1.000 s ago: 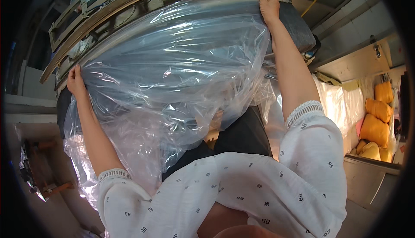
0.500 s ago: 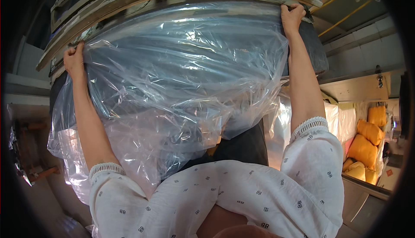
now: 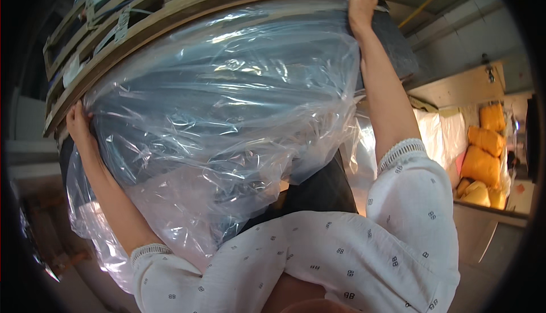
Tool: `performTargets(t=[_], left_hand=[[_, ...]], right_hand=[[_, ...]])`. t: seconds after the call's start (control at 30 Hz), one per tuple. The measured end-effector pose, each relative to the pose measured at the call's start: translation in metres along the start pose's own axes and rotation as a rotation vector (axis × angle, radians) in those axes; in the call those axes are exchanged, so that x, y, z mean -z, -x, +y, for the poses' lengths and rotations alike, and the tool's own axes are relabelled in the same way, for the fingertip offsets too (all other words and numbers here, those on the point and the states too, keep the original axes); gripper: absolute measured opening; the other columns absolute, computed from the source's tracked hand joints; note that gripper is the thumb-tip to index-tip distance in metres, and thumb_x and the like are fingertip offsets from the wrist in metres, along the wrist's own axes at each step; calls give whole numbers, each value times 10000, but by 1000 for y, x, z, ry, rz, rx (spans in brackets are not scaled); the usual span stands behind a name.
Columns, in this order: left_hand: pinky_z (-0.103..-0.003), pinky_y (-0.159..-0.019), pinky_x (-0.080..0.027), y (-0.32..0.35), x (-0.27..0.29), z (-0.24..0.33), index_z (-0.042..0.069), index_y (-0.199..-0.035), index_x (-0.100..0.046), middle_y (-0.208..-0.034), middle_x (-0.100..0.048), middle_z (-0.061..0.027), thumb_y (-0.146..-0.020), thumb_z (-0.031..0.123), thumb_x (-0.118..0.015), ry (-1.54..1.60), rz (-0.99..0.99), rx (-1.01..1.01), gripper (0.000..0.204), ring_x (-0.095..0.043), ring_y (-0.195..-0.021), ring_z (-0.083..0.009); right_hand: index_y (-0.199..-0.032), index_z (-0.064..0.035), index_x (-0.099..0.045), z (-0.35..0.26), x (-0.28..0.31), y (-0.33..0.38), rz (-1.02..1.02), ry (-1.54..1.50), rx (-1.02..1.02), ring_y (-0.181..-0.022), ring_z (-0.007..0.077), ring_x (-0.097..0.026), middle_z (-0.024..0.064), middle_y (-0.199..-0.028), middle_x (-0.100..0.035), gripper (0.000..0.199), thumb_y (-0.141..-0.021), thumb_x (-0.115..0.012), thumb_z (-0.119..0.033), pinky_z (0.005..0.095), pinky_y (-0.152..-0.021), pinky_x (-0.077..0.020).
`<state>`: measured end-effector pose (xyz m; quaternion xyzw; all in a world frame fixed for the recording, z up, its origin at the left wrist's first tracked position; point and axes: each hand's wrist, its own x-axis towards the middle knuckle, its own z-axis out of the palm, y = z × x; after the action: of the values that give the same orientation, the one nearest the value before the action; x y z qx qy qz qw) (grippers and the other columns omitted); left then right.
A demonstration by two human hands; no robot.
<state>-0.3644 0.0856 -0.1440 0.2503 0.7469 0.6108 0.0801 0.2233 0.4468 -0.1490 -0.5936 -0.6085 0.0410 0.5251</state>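
Observation:
A wide sheet of clear, wrinkled plastic film [image 3: 227, 85] hangs in front of me over a dark surface. My left hand [image 3: 81, 124] is closed at its far left corner, with the fingertips against the lower edge of a wooden slatted frame [image 3: 170, 11]. At the far right corner, my right hand [image 3: 362, 13] is closed on the film just below the same frame. Both arms are stretched out and raised. Toward my body, the film falls in loose, crumpled folds. The fingertips of both hands are partly hidden.
Several orange bundles [image 3: 480, 162] are stacked at the right, beside white sheeting [image 3: 435, 134]. A brown board [image 3: 460, 94] stands above them. Dark, blurred objects lie at the lower left.
The whole view has tilted, with the frame's left end lower and its right end higher. Both hands remain at the film's corners, and the film keeps nearly the same spread.

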Motion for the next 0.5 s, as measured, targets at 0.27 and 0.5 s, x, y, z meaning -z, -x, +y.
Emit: performTargets(t=[0.27, 0.5], left_hand=[[-217, -745, -416, 31, 57, 20, 36, -1033, -587, -934, -584, -35, -820, 237, -633, -7, 63, -252, 296, -520, -825, -108], [-289, -833, -415, 124, 112, 34, 49, -1090, -581, -1064, -576, -39, -859, 347, -551, -550, -1, -121, 378, -515, -981, -158]], right_hand=[[-905, -29, -508, -56, 63, 47, -182, -99, 384, -960, 325, -475, 146, -991, -510, 235, -816, -517, -246, 406, -834, -376], [-1143, -40, -511, -40, 110, 101, -617, 162, 802, -1155, 319, -431, 142, -1238, -481, 388, -830, -497, -270, 367, -949, -354]])
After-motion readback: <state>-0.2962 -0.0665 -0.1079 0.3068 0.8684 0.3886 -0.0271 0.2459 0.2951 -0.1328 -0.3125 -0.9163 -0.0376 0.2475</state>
